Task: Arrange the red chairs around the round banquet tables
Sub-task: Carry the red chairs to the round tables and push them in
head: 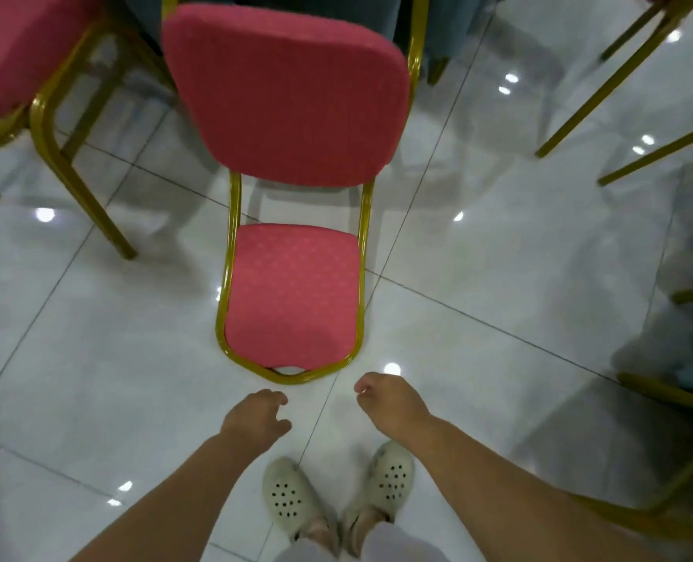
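A red chair with a gold tube frame stands out against the white tiled floor straight ahead of me. Its large seat cushion is farther away. Its framed backrest reaches toward me, and the top edge sits low near the floor, so the chair looks tipped backward. My left hand and my right hand hover just short of that top edge. Both have loosely curled fingers, hold nothing and do not touch the chair.
A second red chair stands at the upper left. Gold chair legs cross the upper right, and another gold frame lies at the right edge. Teal table drape hangs behind the chair. My feet in pale clogs stand on the glossy tiles.
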The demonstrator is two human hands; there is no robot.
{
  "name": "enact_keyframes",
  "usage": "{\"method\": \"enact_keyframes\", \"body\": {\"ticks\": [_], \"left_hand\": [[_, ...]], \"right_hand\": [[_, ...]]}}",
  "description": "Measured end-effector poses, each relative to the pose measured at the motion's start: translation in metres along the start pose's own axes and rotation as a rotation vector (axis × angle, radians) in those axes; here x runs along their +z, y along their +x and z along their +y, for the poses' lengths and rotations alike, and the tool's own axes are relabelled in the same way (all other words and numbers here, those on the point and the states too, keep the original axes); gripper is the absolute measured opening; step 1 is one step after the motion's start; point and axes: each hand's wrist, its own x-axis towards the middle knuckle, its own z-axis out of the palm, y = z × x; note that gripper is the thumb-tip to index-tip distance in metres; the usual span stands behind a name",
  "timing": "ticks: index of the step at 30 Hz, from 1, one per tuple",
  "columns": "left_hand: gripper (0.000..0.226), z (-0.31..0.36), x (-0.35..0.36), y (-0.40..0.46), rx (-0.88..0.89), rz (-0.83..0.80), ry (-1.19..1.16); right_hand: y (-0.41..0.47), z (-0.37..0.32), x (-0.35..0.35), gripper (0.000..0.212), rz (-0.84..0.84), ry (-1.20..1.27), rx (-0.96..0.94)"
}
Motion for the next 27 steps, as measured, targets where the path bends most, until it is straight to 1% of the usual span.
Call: {"method": "enact_keyframes", "body": {"ticks": [3, 6, 10, 12, 15, 19, 22, 27], "left_hand": [[0.046, -0.021, 0.041, 0.065, -0.009, 0.035, 0.001], [0.043, -0.038, 0.080, 0.128, -0.024, 0.123, 0.005], [0.037, -0.055, 0.122, 0.197, 0.045, 0.224, 0.128], [0.041, -0.065, 0.140, 0.223, 0.083, 0.294, 0.191], [0.059, -0.081, 0.164, 0.251, 0.198, 0.386, 0.348], [0.048, -0.086, 0.168, 0.264, 0.290, 0.494, 0.457], [0.046, -0.085, 0.162, 0.262, 0.348, 0.463, 0.521], [0.044, -0.077, 0.144, 0.224, 0.405, 0.451, 0.515]], "right_hand": [[0.056, 0.021, 0.028, 0.030, 0.008, -0.026, -0.022], [0.110, 0.044, 0.050, 0.030, 0.028, -0.089, -0.067], [0.169, 0.072, 0.074, 0.029, 0.050, -0.117, -0.086], [0.191, 0.085, 0.082, 0.028, 0.061, -0.123, -0.078], [0.211, 0.104, 0.090, 0.028, 0.067, -0.143, -0.061], [0.220, 0.119, 0.099, 0.029, 0.060, -0.171, -0.050], [0.214, 0.119, 0.104, 0.029, 0.057, -0.172, -0.063], [0.184, 0.100, 0.100, 0.030, 0.094, -0.194, -0.124]]}}
